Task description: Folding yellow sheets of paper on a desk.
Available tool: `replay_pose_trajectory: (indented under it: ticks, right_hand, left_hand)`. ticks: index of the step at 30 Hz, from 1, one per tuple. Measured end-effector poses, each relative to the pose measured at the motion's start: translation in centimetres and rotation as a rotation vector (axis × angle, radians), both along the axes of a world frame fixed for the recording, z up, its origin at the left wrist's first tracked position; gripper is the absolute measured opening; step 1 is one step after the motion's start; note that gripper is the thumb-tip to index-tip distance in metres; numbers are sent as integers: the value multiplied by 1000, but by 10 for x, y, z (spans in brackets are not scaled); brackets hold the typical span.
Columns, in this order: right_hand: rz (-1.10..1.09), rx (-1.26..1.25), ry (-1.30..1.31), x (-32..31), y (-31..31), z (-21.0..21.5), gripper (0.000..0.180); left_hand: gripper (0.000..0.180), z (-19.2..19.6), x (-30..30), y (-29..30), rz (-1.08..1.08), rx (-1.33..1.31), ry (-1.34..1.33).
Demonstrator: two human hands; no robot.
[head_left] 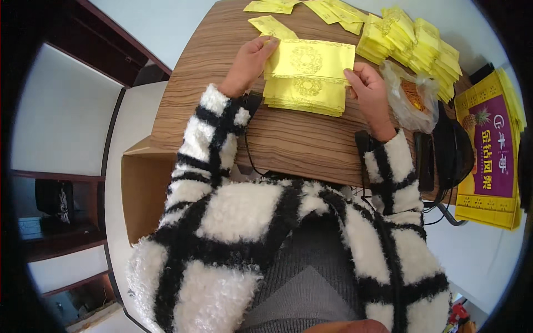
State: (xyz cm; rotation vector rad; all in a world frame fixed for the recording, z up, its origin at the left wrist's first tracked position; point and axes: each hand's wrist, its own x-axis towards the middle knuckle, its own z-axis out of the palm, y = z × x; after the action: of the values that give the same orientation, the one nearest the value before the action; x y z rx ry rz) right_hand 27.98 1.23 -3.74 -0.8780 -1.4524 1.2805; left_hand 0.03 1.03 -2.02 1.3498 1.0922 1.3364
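Between my hands is a yellow printed paper sheet (309, 56) with a round ornate pattern. My left hand (251, 62) pinches its left end and my right hand (367, 91) pinches its right end, thumbs on top. Just below and partly under it lies a stack of similar yellow papers (306, 99) on the wood-grain table (205, 72). A single loose yellow paper (272, 26) rests beyond my left hand. Beside my right hand sits a clear plastic bag (411, 97) with something orange-brown inside.
Several thick bundles of yellow papers (411, 41) stand at the far right, with more loose ones (336, 12) along the far edge. A yellow and purple carton (488, 150) with a pineapple picture is at the right. An open cardboard box (145, 191) stands left below the table.
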Motion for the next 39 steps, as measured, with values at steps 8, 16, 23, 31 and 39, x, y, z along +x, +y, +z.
replay_pose_trajectory:
  ticks: [8, 16, 23, 31, 39]
  right_hand:
    - [-49, 6, 17, 1, 4, -5, 16]
    - [-30, -4, 148, 4, 2, 9, 19]
    - [-59, -19, 153, 12, 2, 5, 21]
    - [-48, 24, 90, 5, 7, -1, 20]
    - [-59, -7, 86, -2, 2, -7, 19]
  left_hand:
    - [21, 7, -5, -5, -75, -93, 172]
    - [26, 13, -2, -5, 42, 25, 302]
    - [17, 21, -5, -1, 165, 57, -315]
    - [16, 13, -15, 3, 53, 45, -330]
    - [26, -2, -9, -2, -82, -32, 65]
